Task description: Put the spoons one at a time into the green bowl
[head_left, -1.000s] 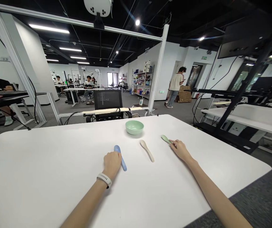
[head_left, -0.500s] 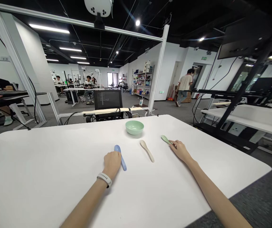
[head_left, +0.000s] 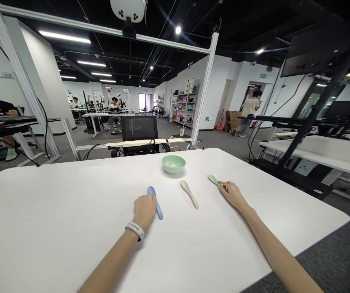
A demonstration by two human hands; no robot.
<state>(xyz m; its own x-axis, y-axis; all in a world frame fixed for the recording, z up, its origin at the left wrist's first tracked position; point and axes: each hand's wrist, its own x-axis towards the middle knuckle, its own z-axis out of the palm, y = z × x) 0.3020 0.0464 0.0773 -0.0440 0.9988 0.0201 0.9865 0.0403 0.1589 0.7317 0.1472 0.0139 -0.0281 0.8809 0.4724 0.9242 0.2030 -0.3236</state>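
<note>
My left hand [head_left: 144,207], with a pale band on its wrist, is closed on the middle of a blue spoon [head_left: 159,212] lying on the white table. Its fingertips are mostly hidden behind the knuckles. Over on the right, my right hand [head_left: 232,193] pinches the handle of a light green spoon [head_left: 213,179], whose bowl end points away to the left. Between the hands a beige spoon [head_left: 190,194] lies untouched, slanting toward me. Behind the spoons a green bowl [head_left: 173,164] stands upright, and no hand touches it.
The white table [head_left: 71,219] has rounded far corners. A metal frame [head_left: 203,89] rises past its far edge, with a black mesh chair [head_left: 139,128] behind. At the right stands another white table [head_left: 340,156]. One person [head_left: 249,110] walks in the background; others sit farther off.
Both hands and the spoons stay practically where they were. In the background the walking person has moved to the right. The view has shifted very slightly.
</note>
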